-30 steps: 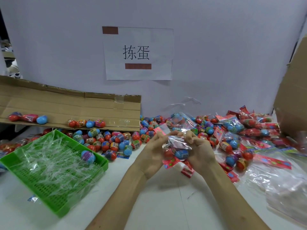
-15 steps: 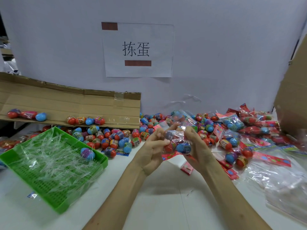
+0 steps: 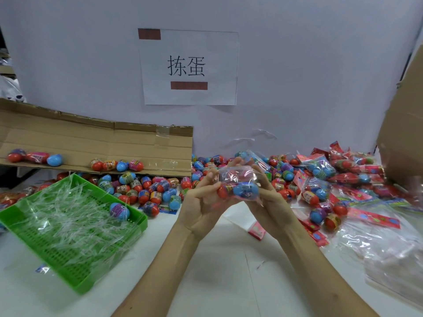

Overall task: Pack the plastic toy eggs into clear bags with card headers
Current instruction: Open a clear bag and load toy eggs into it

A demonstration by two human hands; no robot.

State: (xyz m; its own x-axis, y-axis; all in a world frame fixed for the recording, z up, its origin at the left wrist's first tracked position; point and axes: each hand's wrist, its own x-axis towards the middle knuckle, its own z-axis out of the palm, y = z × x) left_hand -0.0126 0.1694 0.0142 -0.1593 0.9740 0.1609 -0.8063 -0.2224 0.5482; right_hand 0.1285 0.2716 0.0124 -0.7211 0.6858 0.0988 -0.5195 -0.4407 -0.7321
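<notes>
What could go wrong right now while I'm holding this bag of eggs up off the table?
1. The left hand and right hand grip the clear bag by its sides above the table. If its mouth is unsealed, which I cannot tell, the blue egg could slip out and get lost among the loose eggs nearby.
2. One stray egg lies among clear strips in the green tray and may be overlooked.

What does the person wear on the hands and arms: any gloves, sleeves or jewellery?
The left hand and the right hand are bare: no gloves, and no ring shows. The left forearm and the right forearm are also uncovered as far as the frame shows, with no sleeve, watch or bracelet.
</notes>
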